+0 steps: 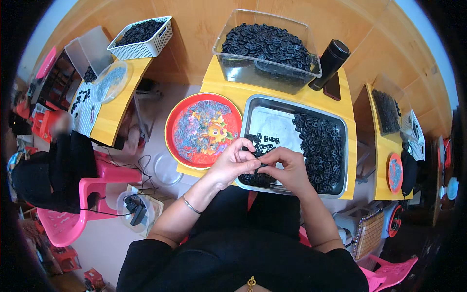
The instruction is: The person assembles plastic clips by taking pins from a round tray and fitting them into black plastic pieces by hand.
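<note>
step: likely fine fingertip work on the small black piece; grip: left hand and right hand pinched closely, apparently upon it; place: above near-left corner of steel tray; next: probably calls for steady pinch

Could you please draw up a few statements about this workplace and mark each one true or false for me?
1. The round red tray is left of the metal tray. True.
2. The left hand and right hand are held far apart. False: their fingers come close together at the metal tray's near side.
3. The clear bin holds white parts. False: its parts are black.
4. A dark bottle is right of the clear bin. True.
5. The white basket at upper left holds black pieces. True.
</note>
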`<state>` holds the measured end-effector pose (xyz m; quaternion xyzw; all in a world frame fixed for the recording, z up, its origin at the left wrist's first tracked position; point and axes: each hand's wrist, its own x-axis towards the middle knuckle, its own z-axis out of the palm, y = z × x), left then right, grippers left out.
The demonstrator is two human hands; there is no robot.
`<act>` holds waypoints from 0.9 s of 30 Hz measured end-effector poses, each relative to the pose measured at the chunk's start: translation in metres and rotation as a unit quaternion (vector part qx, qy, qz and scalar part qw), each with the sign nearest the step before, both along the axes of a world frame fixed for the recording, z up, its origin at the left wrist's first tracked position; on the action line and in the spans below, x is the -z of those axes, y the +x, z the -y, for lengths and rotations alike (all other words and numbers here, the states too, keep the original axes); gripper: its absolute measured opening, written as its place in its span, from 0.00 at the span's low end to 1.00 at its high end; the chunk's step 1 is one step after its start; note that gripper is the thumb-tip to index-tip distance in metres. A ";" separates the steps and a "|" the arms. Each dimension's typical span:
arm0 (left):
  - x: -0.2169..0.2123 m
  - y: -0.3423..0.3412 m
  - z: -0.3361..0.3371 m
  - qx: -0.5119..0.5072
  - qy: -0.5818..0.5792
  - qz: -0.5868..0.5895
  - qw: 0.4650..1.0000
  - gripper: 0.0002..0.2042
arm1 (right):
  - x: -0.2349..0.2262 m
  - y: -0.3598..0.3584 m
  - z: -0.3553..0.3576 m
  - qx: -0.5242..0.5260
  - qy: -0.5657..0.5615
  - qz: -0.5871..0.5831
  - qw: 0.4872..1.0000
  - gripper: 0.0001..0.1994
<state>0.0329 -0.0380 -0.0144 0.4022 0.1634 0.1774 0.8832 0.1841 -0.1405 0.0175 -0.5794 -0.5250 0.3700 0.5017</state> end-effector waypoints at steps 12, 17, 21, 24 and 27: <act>-0.004 0.005 -0.012 0.021 -0.028 -0.003 0.999 0.14 | 0.011 0.011 -0.009 -0.019 -0.004 -0.077 0.997 0.12; -0.010 0.014 -0.017 0.038 -0.004 -0.014 0.999 0.14 | 0.015 0.016 -0.006 -0.007 -0.006 -0.091 0.996 0.13; -0.027 0.040 -0.032 0.058 0.122 -0.021 0.991 0.12 | 0.007 0.018 -0.002 0.084 0.055 -0.099 0.990 0.14; -0.058 0.075 -0.063 -0.031 0.306 -0.038 0.951 0.11 | 0.007 0.021 0.006 0.160 0.091 -0.089 0.979 0.12; -0.082 0.116 -0.124 -0.200 0.466 0.036 0.861 0.02 | 0.018 0.025 0.015 0.161 0.062 -0.010 0.985 0.10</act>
